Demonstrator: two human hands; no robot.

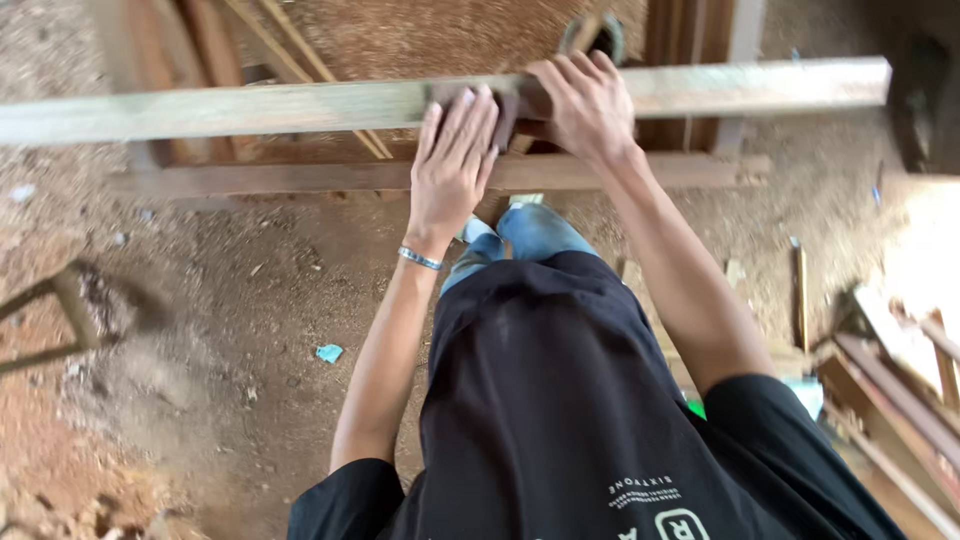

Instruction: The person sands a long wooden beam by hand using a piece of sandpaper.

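Fingers of both hands press plank edge.

The dark block is largely hidden beneath the fingers; the plank is cut off at the left edge.

There was one view only, from a camera worn on the person's head. It looked steeply down over the chest and black shirt, so the torso filled the lower middle of the picture and both arms ran up and away from the lens. The far end of the view, at the top, reached a long plank lying crosswise, at about arm's length. The dirt floor lay further below, on the left. With no second camera, nothing was shared between views.
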